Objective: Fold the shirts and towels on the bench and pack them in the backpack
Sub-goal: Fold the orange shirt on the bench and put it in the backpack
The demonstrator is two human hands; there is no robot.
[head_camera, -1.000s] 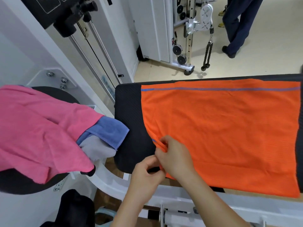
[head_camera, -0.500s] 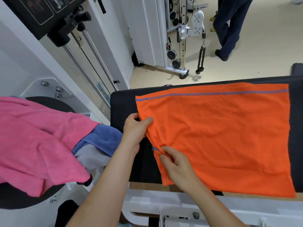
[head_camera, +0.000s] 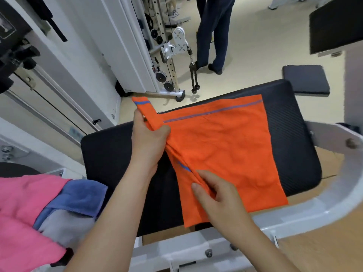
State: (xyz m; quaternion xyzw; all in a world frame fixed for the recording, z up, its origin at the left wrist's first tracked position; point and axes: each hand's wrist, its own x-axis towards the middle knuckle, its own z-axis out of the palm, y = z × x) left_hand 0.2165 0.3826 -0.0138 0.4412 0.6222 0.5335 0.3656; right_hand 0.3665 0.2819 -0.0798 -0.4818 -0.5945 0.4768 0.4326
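One orange towel (head_camera: pixel 225 150) edge between fingers (head_camera: pixel 212 179)

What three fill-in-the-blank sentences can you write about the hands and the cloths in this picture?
1. The left hand and the right hand both grip the ____ towel.
2. The towel lies partly on a ____ bench.
3. The largest cloth left of the bench is ____.
Missing words: orange, black, pink.
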